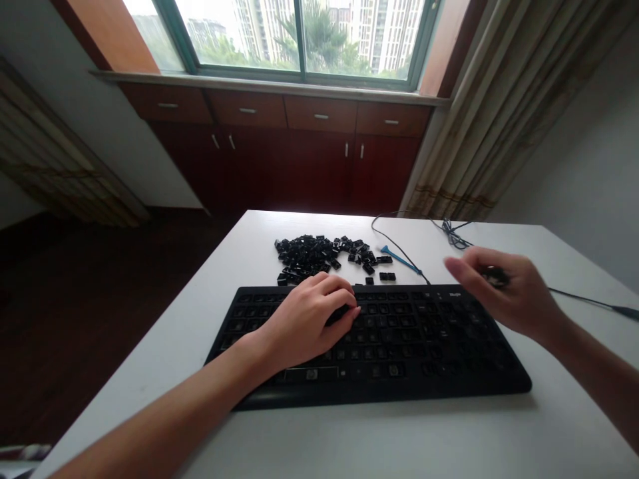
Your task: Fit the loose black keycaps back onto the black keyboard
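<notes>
A black keyboard [469, 372] lies across the white table, its key positions showing bare sockets. Over its middle rests my left hand [319, 313], fingers curled and thumb close to the index fingertip; whatever they may pinch is hidden. My right hand [504, 289] is raised above the keyboard's upper right corner, fingers folded in. Something small and dark shows inside that fist, too unclear to name. Behind the keyboard sits a heap of loose black keycaps [307, 255], with several strays to its right. A blue plastic tool [401, 259] lies slantwise beside them.
A thin black cable [392, 236] runs from behind the keyboard to a tied bundle [454, 234] at the back right. Another cable end [624, 311] lies at the right. The white table [379, 439] ends at the left. Beyond stand a dark red cabinet [284, 159] and curtains [464, 133].
</notes>
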The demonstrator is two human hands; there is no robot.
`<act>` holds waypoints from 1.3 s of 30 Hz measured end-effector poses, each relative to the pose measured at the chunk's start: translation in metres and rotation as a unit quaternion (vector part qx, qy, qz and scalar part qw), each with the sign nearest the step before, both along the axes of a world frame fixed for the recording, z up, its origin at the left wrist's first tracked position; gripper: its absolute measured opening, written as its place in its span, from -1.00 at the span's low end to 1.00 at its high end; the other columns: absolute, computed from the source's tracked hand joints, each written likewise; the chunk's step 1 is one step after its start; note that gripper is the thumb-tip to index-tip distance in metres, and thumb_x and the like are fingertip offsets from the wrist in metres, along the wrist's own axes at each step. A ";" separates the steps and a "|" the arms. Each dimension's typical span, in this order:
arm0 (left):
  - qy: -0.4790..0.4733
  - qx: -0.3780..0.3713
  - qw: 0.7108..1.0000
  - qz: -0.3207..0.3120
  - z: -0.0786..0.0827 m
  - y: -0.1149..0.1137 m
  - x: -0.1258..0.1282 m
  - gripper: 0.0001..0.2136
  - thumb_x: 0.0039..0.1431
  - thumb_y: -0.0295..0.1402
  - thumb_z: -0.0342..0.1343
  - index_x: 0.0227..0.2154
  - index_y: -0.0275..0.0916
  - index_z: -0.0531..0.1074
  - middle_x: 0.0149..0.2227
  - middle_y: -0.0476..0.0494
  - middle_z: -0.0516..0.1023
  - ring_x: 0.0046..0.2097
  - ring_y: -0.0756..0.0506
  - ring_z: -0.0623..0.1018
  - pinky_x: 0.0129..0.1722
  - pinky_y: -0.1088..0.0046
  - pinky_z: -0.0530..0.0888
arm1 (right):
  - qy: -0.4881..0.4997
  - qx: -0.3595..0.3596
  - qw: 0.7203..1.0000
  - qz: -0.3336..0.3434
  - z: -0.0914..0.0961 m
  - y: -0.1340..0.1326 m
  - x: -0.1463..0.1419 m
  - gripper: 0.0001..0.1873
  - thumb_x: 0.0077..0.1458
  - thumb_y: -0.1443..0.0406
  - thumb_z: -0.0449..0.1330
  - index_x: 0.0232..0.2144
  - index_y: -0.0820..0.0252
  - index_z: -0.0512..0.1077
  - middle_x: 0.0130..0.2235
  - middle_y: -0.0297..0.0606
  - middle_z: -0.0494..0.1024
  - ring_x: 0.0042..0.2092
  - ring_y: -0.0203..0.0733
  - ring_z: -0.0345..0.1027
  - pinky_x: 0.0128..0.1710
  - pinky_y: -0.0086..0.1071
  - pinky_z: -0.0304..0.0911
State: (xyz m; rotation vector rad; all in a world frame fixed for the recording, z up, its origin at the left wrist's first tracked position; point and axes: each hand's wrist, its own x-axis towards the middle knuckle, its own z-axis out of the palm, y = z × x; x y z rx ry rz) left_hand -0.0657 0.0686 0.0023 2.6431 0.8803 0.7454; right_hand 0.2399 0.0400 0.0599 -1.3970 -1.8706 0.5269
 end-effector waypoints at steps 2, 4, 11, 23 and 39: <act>0.000 0.001 1.000 0.004 0.000 -0.001 0.000 -0.88 0.34 -0.36 0.06 -0.24 -0.22 0.50 -0.10 -0.16 0.56 -0.12 -0.13 0.49 -0.05 0.20 0.50 | -0.103 0.007 0.994 0.025 -0.004 0.013 -0.003 -0.72 0.21 0.05 0.24 -0.39 0.11 0.49 -0.47 -0.33 0.47 -0.47 -0.24 0.30 -0.44 -0.32 0.18; 0.001 0.001 1.000 0.005 0.001 -0.001 0.001 -0.88 0.34 -0.35 0.06 -0.24 -0.22 0.50 -0.11 -0.16 0.56 -0.12 -0.14 0.50 -0.05 0.20 0.50 | -0.161 0.002 0.985 0.069 -0.009 0.028 -0.008 -0.74 0.23 0.07 0.20 -0.25 0.09 0.55 -0.31 -0.26 0.58 -0.35 -0.18 0.42 -0.32 -0.31 0.26; -0.003 0.007 1.000 0.001 0.003 -0.002 0.001 -0.87 0.34 -0.36 0.05 -0.24 -0.22 0.49 -0.12 -0.16 0.56 -0.13 -0.14 0.50 -0.06 0.19 0.50 | -0.209 -0.066 0.968 0.120 -0.029 0.072 -0.026 -0.71 0.12 0.06 0.29 -0.20 0.07 0.63 -0.19 -0.19 0.61 -0.22 -0.05 0.47 -0.17 -0.25 0.30; -0.013 0.018 1.000 0.003 0.002 -0.003 0.001 -0.88 0.33 -0.37 0.05 -0.25 -0.21 0.50 -0.15 -0.17 0.57 -0.15 -0.14 0.52 -0.06 0.21 0.51 | -0.145 -0.092 0.976 0.135 -0.046 0.077 -0.030 -0.67 0.13 0.02 0.27 -0.21 0.08 0.66 -0.15 -0.17 0.63 -0.19 -0.05 0.50 -0.13 -0.21 0.35; -0.170 0.019 0.985 0.029 0.008 -0.010 0.000 -0.66 0.27 -0.36 0.17 0.08 -0.16 0.33 -0.06 -0.19 0.53 -0.09 -0.13 0.51 -0.07 0.25 0.53 | 0.536 -0.471 0.689 0.128 -0.016 0.034 -0.072 -0.70 0.00 0.20 0.46 -0.33 0.30 0.51 -0.44 -0.40 0.35 -0.53 -0.55 0.06 -0.66 -0.73 0.06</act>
